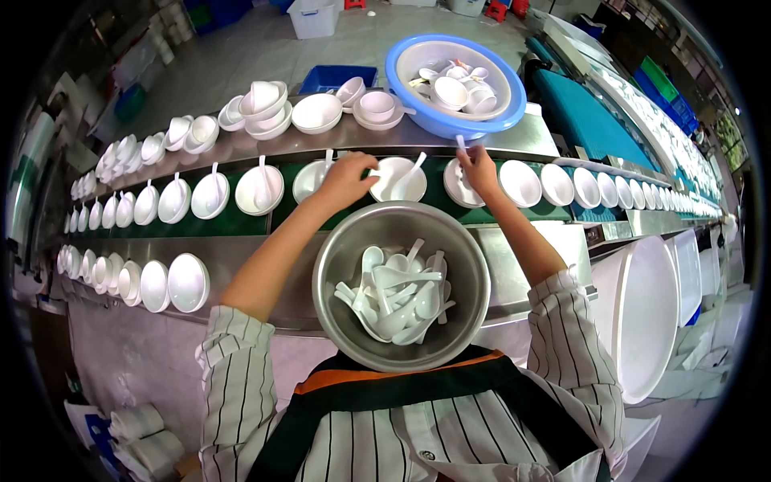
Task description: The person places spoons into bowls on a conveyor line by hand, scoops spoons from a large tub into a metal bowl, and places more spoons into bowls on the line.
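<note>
The steel worktop (233,251) runs across my view, with a green conveyor belt (225,226) carrying a row of white bowls. Beyond it sits a blue tub (393,72) of mixed crockery. Closest to me is a steel basin (472,273) heaped with loose white soup spoons (393,277); careless reaching could knock its rim or chip the tangled pile.

My left hand (347,178) reaches between a bowl with a spoon in it and the centre bowl (417,186); I can't tell whether its fingertips are closed on anything. That forearm crosses close to the bowls, so I judge a sleeve or wrist could nudge one askew.

My right hand (479,173) has its fingers pinched on a spoon (460,143), handle end up, over the right-hand bowl (462,194). A loose pinch could let it slip, clatter and chip the glaze; belt movement could spoil the placement.
</note>
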